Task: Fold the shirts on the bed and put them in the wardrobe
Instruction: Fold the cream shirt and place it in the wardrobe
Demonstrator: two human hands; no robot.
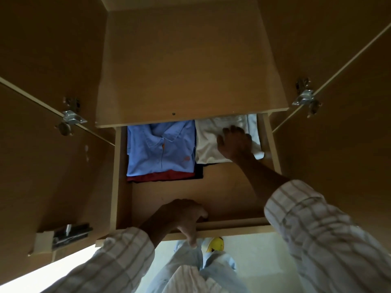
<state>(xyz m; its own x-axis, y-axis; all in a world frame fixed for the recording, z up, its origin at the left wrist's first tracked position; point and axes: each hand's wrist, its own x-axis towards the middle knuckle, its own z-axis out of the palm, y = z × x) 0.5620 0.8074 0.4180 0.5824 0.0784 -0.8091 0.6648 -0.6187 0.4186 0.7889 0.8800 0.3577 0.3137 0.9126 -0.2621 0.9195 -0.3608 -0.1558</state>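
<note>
A: Start at the near edge. What is the left hand [186, 218] doing?

B: It grips the front rail of the pulled-out drawer [123, 176], fingers curled over the rail and the thumb down its outer face. My guess is that it steadies the drawer, or holds it out, while the other arm reaches in.

A: And beyond that?

B: The near half of the drawer floor is bare wood. The clothes sit toward the far edge, partly under the shelf [190, 70] above.

A: Which clothes?

B: At the far left, a folded blue polo shirt [160, 149], collar away from the person and placket down the middle, lying squarely on a red garment [160, 176] whose edge shows along its near side. Something dark peeks out beneath.

A: The right hand [233, 142]?

B: It rests on a folded white shirt [209, 144] in the far right corner, just beside the blue one. Fingers look spread and pressing down rather than pinching, likely settling the fold flat. The white shirt looks a bit rumpled along its right edge.

A: So this one is in the wardrobe?

B: It appears so.
</note>
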